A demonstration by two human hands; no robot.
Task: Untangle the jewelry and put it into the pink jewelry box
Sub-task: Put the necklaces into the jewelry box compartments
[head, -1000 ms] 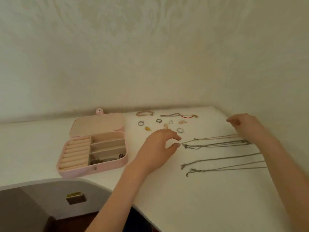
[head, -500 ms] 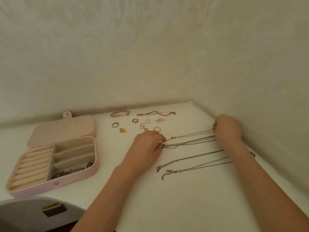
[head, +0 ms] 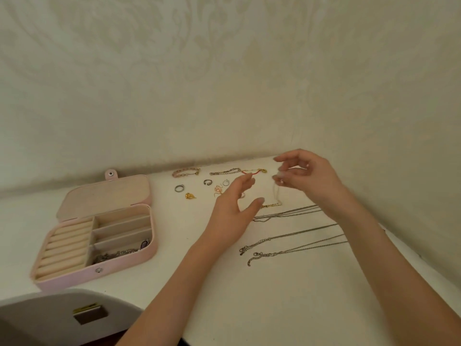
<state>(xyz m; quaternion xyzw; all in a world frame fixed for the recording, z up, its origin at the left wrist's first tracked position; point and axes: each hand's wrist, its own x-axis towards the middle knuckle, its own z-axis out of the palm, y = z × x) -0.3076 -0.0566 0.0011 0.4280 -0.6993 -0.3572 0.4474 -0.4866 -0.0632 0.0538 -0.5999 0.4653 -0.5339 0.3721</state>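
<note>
The pink jewelry box (head: 74,277) lies open at the left, with a chain and a dark stone in its front compartment. My right hand (head: 308,176) is raised above the table, its fingertips pinching a thin gold necklace (head: 273,204) that hangs down, its lower end still on the table. My left hand (head: 233,213) hovers open just left of that hanging chain, thumb and fingers apart, holding nothing. Three silver necklaces (head: 287,237) lie stretched out in rows below the hands, their right ends hidden by my right forearm.
Bracelets (head: 185,172) lie in a row along the back wall, with rings (head: 179,188) and small gold and pink pieces in front of them. The white table (head: 274,303) meets walls behind and at the right. A grey chair back (head: 50,318) sits at the lower left.
My right hand has lifted the gold necklace's right end up and leftward off the table. My left hand has let go of its left end and opened. The view shifted slightly.
</note>
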